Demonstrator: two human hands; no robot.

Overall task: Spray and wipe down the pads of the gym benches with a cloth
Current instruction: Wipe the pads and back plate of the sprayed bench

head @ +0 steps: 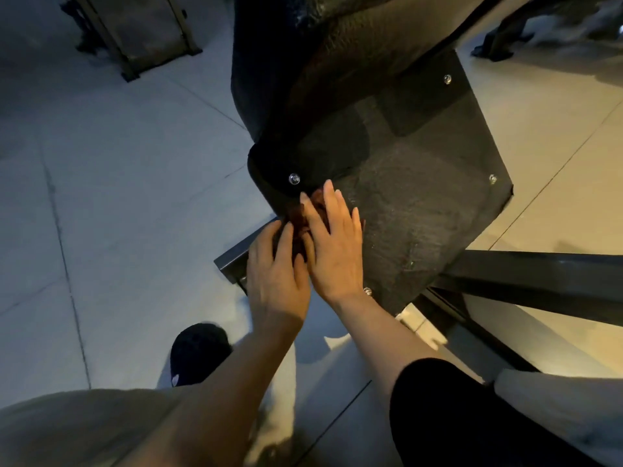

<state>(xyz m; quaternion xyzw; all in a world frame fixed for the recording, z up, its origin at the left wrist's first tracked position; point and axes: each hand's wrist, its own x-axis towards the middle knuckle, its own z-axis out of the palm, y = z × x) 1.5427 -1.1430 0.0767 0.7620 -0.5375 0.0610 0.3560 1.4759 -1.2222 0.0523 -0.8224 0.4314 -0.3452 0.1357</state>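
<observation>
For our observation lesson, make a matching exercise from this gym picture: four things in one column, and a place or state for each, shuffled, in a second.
1. dark red crumpled cloth
2. black textured bench pad
3. right hand
4. black shoe

A. on the grey floor tiles
B. fingers straight, pressing down
C. bunched between both hands
D. studded with shiny bolts

Pairs: 1-C, 2-D, 3-B, 4-A

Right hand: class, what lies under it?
Under the right hand a dark red cloth shows, lying on the black bench pad. The left hand touches it too. Most of the cloth is covered.
</observation>
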